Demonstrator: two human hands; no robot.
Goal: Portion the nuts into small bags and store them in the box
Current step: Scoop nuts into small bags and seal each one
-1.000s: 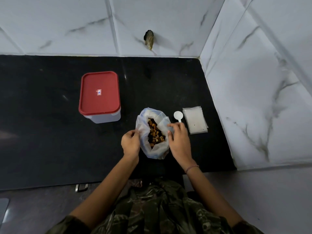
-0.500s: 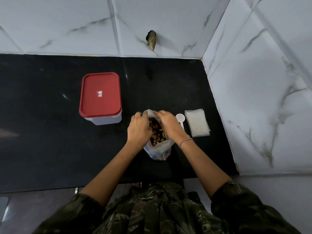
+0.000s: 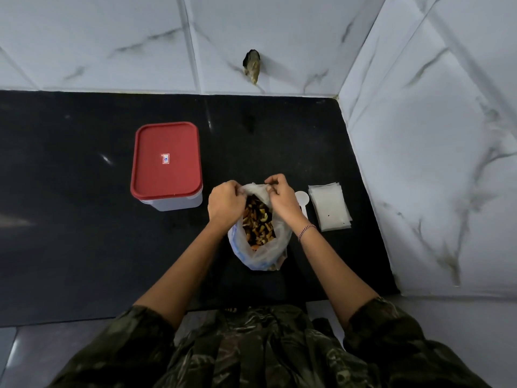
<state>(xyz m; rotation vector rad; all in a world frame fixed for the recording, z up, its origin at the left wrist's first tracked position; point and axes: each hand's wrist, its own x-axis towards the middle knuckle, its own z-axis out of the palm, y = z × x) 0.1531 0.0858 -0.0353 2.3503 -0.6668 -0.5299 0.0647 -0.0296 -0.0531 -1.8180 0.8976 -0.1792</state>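
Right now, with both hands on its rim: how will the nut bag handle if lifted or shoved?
Likely floppy: the nut bag is thin crinkled film, its mouth held open by the left hand and right hand. Probably heavy for its size, given the nuts inside. Pushed, it may slump and spill through the open mouth.

The right hand (image 3: 281, 198) hides much of the white spoon (image 3: 302, 198), and the sticker (image 3: 165, 159) on the box lid (image 3: 167, 177) is too small to read, possibly a brand mark.
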